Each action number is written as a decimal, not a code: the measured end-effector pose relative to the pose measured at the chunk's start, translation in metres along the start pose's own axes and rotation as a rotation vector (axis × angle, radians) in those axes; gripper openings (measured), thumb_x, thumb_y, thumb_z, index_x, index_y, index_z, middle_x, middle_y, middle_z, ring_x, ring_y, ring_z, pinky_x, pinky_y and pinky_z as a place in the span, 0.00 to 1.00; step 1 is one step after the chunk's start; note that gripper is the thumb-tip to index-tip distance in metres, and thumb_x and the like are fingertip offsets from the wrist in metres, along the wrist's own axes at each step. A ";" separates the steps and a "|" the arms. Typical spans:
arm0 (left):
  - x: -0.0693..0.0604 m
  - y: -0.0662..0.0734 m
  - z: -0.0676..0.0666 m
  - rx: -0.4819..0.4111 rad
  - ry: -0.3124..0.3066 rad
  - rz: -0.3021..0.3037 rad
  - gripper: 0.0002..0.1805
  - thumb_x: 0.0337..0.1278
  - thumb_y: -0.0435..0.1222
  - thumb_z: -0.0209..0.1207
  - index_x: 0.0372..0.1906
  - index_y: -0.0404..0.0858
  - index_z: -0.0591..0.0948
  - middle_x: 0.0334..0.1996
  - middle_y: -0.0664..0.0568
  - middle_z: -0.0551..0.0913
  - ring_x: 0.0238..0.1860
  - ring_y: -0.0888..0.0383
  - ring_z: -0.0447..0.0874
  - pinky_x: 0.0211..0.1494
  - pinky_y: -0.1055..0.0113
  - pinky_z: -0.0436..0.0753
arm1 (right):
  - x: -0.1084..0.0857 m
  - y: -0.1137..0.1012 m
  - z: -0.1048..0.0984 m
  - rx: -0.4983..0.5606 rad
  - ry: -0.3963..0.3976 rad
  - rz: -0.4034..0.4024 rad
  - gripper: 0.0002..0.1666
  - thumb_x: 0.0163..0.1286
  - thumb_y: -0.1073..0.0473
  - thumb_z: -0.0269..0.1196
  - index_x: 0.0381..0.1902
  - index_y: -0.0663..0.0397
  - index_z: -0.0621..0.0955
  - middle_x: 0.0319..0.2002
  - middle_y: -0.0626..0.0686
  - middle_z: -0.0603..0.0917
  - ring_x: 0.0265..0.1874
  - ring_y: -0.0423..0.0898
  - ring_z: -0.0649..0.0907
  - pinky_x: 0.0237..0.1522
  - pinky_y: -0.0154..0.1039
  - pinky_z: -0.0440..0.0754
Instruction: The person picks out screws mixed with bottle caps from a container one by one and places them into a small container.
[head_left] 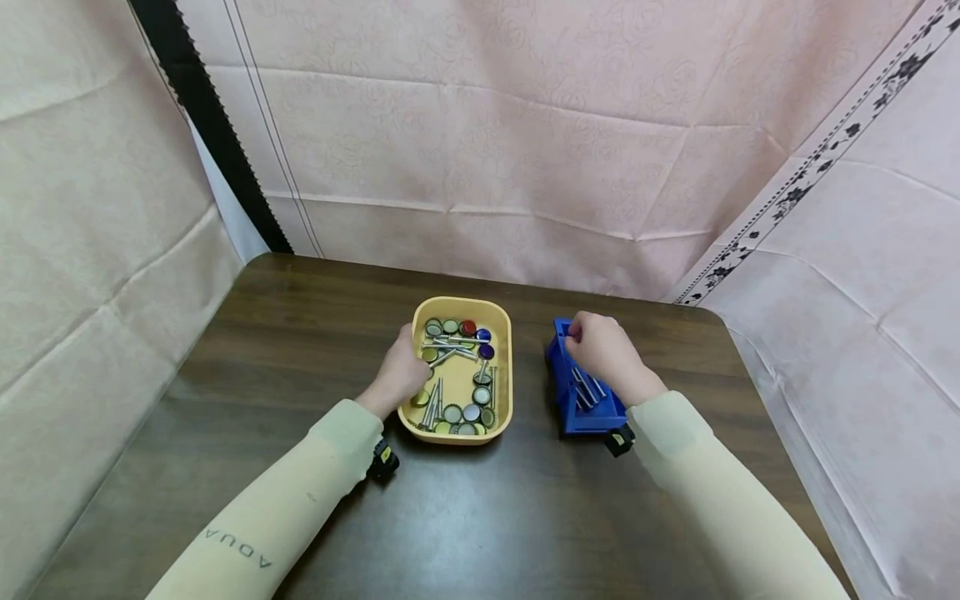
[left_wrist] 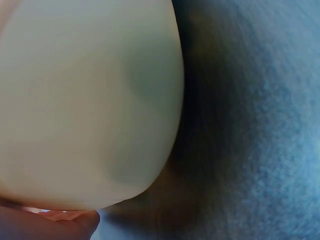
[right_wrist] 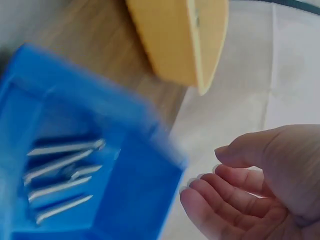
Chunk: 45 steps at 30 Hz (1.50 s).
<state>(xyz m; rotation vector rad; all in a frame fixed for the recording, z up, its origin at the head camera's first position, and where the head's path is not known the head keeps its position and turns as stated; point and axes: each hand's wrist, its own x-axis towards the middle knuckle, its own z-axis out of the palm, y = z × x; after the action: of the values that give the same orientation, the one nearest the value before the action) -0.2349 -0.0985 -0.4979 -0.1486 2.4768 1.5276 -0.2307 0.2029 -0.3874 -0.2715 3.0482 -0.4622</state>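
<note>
My left hand [head_left: 401,371] grips the left rim of a yellow tray [head_left: 453,439], its fingertips partly hidden. In the left wrist view the sleeve [left_wrist: 90,100] covers nearly everything except a bit of the hand [left_wrist: 55,227]. Bottle caps [head_left: 471,412] and silver nails [head_left: 432,404] lie scattered inside the tray. Over the far part of a blue bin [head_left: 592,423] hovers my right hand [head_left: 607,346]. Its fingers are loosely curled, thumb apart, with nothing seen between them in the right wrist view. Several nails [right_wrist: 62,207] lie on the bin's floor.
Both containers stand on a dark wooden table [head_left: 465,517], with a gap between them. A pale cloth [head_left: 487,150] hangs behind the table's far edge, and more cloth hangs at both sides. Small black wrist cameras [head_left: 384,458] sit beneath the sleeves.
</note>
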 end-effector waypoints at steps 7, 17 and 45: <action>0.000 0.002 0.000 0.018 -0.002 -0.012 0.48 0.51 0.20 0.49 0.77 0.43 0.44 0.62 0.36 0.67 0.47 0.45 0.75 0.48 0.53 0.79 | 0.014 -0.047 -0.002 0.057 -0.050 0.017 0.16 0.67 0.54 0.60 0.22 0.56 0.78 0.18 0.50 0.76 0.17 0.45 0.73 0.22 0.40 0.72; -0.003 0.005 -0.002 0.027 -0.008 -0.034 0.47 0.53 0.20 0.49 0.77 0.43 0.43 0.61 0.36 0.68 0.47 0.45 0.75 0.47 0.53 0.79 | 0.047 -0.114 0.023 0.068 -0.293 0.084 0.24 0.66 0.57 0.59 0.11 0.51 0.66 0.09 0.45 0.62 0.08 0.40 0.63 0.13 0.33 0.63; -0.002 0.002 -0.001 0.042 0.016 -0.003 0.47 0.49 0.19 0.51 0.75 0.40 0.48 0.51 0.38 0.74 0.41 0.46 0.78 0.39 0.57 0.80 | 0.060 -0.128 0.095 -0.235 -0.241 0.004 0.09 0.67 0.67 0.56 0.29 0.56 0.82 0.28 0.52 0.81 0.22 0.46 0.75 0.22 0.37 0.72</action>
<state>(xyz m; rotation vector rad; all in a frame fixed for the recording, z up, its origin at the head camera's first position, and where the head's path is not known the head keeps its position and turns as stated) -0.2337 -0.0986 -0.4949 -0.1588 2.5182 1.4773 -0.2614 0.0440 -0.4415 -0.3050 2.8619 -0.0620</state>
